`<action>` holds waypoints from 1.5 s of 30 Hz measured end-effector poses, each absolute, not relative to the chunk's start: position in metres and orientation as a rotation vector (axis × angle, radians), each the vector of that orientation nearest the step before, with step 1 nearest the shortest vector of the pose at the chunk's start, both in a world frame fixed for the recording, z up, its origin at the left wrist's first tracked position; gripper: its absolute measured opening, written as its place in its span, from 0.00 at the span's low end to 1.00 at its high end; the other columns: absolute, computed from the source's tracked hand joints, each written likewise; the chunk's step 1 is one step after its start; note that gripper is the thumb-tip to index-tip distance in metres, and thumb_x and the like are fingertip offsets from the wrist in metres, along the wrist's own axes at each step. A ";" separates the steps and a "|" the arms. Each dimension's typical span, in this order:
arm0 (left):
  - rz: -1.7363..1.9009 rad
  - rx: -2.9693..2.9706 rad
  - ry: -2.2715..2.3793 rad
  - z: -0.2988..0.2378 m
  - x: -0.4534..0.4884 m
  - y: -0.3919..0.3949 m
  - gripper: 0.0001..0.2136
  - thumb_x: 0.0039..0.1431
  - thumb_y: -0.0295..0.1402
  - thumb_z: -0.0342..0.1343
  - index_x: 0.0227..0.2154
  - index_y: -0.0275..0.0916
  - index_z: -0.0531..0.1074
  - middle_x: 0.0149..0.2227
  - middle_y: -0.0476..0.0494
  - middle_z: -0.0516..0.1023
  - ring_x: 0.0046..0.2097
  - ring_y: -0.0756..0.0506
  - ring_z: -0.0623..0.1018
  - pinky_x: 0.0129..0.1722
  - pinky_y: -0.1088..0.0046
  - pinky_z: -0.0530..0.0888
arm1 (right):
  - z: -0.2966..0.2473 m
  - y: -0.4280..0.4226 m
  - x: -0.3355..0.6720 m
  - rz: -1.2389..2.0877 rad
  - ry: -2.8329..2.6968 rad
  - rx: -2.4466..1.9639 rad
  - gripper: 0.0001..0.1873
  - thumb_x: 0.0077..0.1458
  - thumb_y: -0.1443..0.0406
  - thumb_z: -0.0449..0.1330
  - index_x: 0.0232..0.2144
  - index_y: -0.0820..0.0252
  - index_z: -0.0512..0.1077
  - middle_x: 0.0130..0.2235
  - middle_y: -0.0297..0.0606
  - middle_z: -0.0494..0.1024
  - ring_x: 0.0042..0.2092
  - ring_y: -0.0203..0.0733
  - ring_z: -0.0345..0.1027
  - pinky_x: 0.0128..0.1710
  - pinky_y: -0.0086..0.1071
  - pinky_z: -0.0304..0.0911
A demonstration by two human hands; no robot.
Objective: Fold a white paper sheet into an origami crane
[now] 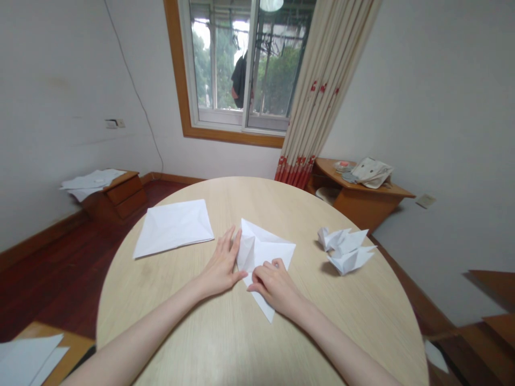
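Note:
A partly folded white sheet of paper [273, 251] lies near the middle of the round table, with a raised flap on its left and a point toward me. Along the paper's left edge rests my left hand [223, 262], its fingers stretched out and the thumb touching the lower edge of the flap. My right hand [276, 284] is on the paper's lower part with curled fingers, closed on the paper; its fingertips are partly hidden. To the right stand several folded white paper figures [348, 252] with pointed ends, grouped close together.
A stack of white paper [175, 228] lies at the left of the round wooden table [181, 332]. Behind are a window [245, 64], a curtain [317, 96] and a corner cabinet [362, 201] bearing a cloth bag. More paper sheets [30, 356] are at the lower left.

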State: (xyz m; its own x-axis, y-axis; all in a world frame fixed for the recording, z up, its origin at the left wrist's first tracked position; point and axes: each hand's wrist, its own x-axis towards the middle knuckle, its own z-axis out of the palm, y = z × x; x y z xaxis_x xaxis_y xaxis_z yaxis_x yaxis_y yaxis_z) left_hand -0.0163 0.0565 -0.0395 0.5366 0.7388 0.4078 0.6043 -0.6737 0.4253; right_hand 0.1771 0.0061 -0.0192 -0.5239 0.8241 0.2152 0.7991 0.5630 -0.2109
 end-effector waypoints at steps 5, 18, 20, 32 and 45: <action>0.832 2.552 1.128 -0.040 -0.017 0.057 0.51 0.54 0.37 0.61 0.65 0.43 0.24 0.68 0.29 0.33 0.68 0.32 0.36 0.62 0.43 0.47 | -0.015 0.005 0.183 0.207 -2.540 -1.338 0.12 0.58 0.58 0.60 0.29 0.60 0.67 0.31 0.32 0.75 0.36 0.39 0.65 0.42 0.34 0.49; 0.804 2.548 1.138 -0.040 -0.019 0.058 0.50 0.55 0.40 0.60 0.65 0.43 0.25 0.68 0.28 0.33 0.68 0.31 0.36 0.61 0.42 0.47 | -0.001 -0.002 0.196 0.281 -2.679 -1.236 0.16 0.61 0.55 0.56 0.27 0.59 0.69 0.30 0.35 0.75 0.36 0.40 0.66 0.40 0.34 0.50; 0.803 2.542 1.138 -0.040 -0.019 0.058 0.50 0.55 0.41 0.60 0.65 0.43 0.25 0.68 0.28 0.32 0.68 0.31 0.36 0.61 0.42 0.46 | 0.001 -0.003 0.197 0.317 -2.685 -1.225 0.16 0.60 0.54 0.57 0.27 0.59 0.70 0.30 0.35 0.74 0.36 0.39 0.66 0.40 0.34 0.51; 0.813 2.525 1.115 -0.039 -0.020 0.057 0.49 0.56 0.46 0.58 0.66 0.44 0.25 0.67 0.28 0.32 0.67 0.29 0.36 0.61 0.41 0.47 | 0.001 -0.003 0.204 0.509 -2.644 -1.201 0.20 0.53 0.50 0.61 0.22 0.60 0.69 0.28 0.33 0.71 0.34 0.38 0.63 0.40 0.31 0.53; 0.858 2.555 1.108 -0.041 -0.019 0.059 0.50 0.55 0.45 0.59 0.65 0.41 0.25 0.67 0.28 0.33 0.67 0.31 0.36 0.62 0.44 0.47 | 0.003 -0.004 0.206 0.603 -2.608 -1.189 0.21 0.37 0.52 0.71 0.21 0.60 0.68 0.26 0.27 0.68 0.33 0.36 0.63 0.42 0.31 0.52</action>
State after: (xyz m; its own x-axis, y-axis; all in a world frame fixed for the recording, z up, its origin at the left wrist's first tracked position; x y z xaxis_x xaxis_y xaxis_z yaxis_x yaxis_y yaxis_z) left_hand -0.0192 0.0588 -0.0409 0.5436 0.7244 0.4239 0.5917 -0.6890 0.4185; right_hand 0.2063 -0.0038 0.0029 -0.6518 0.7581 0.0225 0.6713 0.5904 -0.4481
